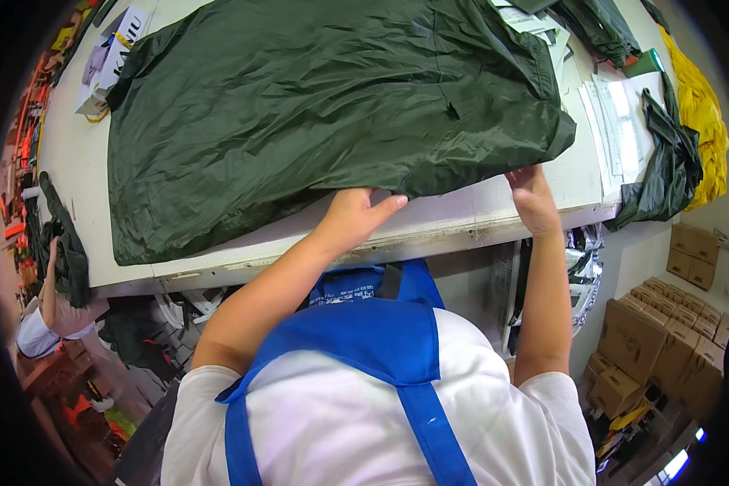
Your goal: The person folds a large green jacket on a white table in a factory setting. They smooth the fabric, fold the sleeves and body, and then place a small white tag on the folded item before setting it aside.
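A large dark green garment of thin, slightly shiny fabric [300,105] lies spread and wrinkled over the white table [478,215]. Its exact kind does not show. At its near edge is my left hand [356,215], the thumb stretched out to the right and apart, the other fingers tucked out of sight beneath the fabric. Farther right, my right hand [535,198] meets the garment's near right edge; its fingers close at the hem, their tips partly hidden by the cloth.
Paper sheets [620,121], a crumpled dark green garment [664,162] and yellow fabric [705,113] lie at the right. A white box [109,61] stands at the far left. Cardboard boxes [656,340] are stacked lower right. Another person's arm [50,279] holds dark cloth at left.
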`<state>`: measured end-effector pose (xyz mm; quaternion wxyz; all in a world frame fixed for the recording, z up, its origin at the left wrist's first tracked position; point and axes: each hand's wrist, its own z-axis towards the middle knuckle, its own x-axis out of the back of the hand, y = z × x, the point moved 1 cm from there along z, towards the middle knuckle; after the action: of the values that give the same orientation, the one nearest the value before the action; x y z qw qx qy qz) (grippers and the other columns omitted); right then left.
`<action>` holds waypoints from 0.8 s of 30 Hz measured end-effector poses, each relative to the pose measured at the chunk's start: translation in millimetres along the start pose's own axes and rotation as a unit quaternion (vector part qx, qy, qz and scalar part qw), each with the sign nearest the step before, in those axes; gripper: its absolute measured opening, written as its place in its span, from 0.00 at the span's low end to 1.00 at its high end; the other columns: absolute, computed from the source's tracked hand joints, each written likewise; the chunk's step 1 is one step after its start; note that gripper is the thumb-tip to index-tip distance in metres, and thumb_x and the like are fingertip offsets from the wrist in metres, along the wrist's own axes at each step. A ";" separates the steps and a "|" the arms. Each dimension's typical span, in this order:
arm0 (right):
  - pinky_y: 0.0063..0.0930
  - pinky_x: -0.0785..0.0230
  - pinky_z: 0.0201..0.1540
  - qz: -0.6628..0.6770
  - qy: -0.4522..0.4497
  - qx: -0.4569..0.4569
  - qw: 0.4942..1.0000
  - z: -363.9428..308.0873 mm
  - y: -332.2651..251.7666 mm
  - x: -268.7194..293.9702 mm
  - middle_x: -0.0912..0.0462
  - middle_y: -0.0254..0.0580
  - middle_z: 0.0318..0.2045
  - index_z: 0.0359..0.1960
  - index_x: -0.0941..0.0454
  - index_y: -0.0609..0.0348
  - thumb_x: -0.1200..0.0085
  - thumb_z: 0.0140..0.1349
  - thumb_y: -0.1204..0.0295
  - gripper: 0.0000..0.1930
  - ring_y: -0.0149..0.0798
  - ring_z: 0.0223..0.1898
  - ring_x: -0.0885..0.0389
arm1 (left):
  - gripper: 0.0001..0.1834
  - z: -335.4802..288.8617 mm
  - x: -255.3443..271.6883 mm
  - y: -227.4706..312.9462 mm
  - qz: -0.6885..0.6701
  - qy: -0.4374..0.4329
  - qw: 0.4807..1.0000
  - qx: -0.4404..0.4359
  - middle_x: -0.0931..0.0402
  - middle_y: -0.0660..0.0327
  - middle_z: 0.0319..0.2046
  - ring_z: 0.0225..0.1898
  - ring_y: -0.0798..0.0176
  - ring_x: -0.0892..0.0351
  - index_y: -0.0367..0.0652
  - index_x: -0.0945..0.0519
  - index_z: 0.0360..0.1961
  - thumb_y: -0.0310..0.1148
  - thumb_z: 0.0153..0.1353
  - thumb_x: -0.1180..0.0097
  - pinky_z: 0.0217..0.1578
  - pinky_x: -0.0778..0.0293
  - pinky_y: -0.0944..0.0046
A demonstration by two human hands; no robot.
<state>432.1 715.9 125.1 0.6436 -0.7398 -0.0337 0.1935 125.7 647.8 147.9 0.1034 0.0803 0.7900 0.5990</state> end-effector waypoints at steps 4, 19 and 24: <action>0.35 0.45 0.64 -0.028 0.058 -0.032 0.997 28.7 2.2 -1.1 0.39 0.38 0.63 0.69 0.53 0.57 0.38 0.47 0.73 0.47 0.38 0.61 0.36 | 0.24 -1.9 3.6 32.1 -0.156 -0.025 0.987 0.035 0.28 0.57 0.51 0.52 0.62 0.27 0.36 0.32 0.56 0.34 0.61 0.45 0.55 0.34 0.61; 0.36 0.35 0.51 -0.284 0.083 -0.374 0.879 -138.2 -56.7 -12.3 0.21 0.52 0.40 0.48 0.28 0.69 0.47 0.62 0.61 0.22 0.46 0.46 0.23 | 0.17 -33.2 9.0 25.6 -0.185 -0.200 0.956 0.107 0.21 0.56 0.42 0.44 0.66 0.22 0.36 0.26 0.52 0.34 0.67 0.52 0.39 0.23 0.66; 0.29 0.40 0.58 -0.332 -0.075 -0.424 0.839 -191.2 -32.0 -24.8 0.24 0.51 0.51 0.56 0.32 0.70 0.32 0.45 0.56 0.40 0.40 0.54 0.28 | 0.27 14.2 -27.1 -31.0 0.390 -0.208 0.894 -0.074 0.43 0.54 0.66 0.69 0.47 0.49 0.56 0.39 0.66 0.49 0.69 0.62 0.65 0.53 0.42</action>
<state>478.7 534.3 180.5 0.2877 -0.8682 -0.4041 -0.0103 155.4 645.8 116.1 0.0294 0.4971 0.6090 0.6174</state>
